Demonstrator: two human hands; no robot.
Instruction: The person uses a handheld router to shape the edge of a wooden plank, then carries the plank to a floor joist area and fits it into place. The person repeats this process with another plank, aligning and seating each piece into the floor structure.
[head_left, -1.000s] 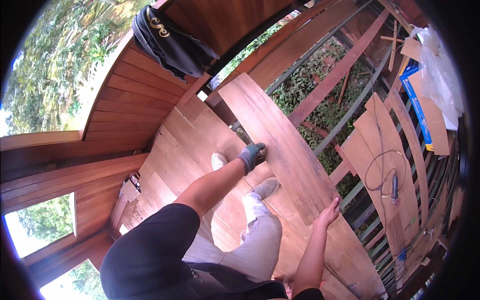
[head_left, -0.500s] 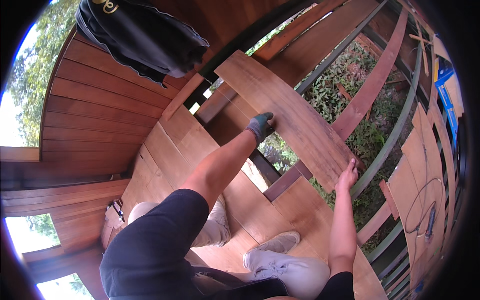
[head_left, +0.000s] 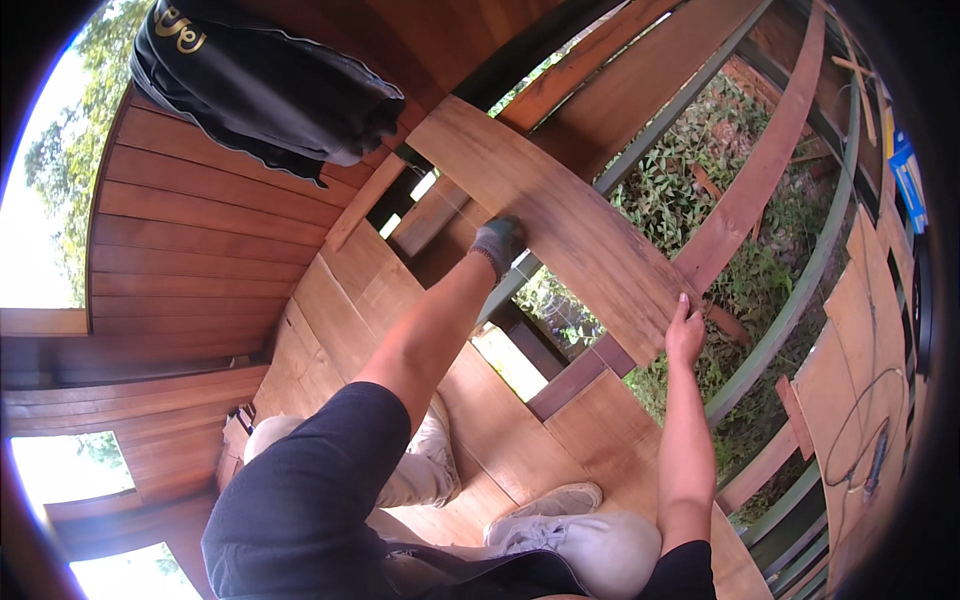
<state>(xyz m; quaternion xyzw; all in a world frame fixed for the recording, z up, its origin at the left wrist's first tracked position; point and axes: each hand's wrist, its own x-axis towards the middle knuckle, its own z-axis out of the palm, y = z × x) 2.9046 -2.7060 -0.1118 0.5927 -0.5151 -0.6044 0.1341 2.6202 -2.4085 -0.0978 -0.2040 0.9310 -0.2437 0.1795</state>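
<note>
A wide brown wooden board lies slantwise over the gap in the floor, from the upper middle down to the right. My left hand, in a grey-green glove, grips its near long edge; the fingertips are tucked out of sight at the edge. At the board's right end my bare right hand holds the corner, thumb on top and the other fingers mostly hidden beneath. Below the board, a green metal beam and a short reddish wood piece show in the gap.
Laid floor planks carry my shoes. Open framing with a curved green rail and a reddish plank spans plants below. A black jacket hangs at upper left. A cabled tool lies on a panel at right, below a blue object.
The board has shifted slightly away from the laid planks, both hands moving with it. My left hand's fingers have closed further around the near edge. The view has also tilted a little.
</note>
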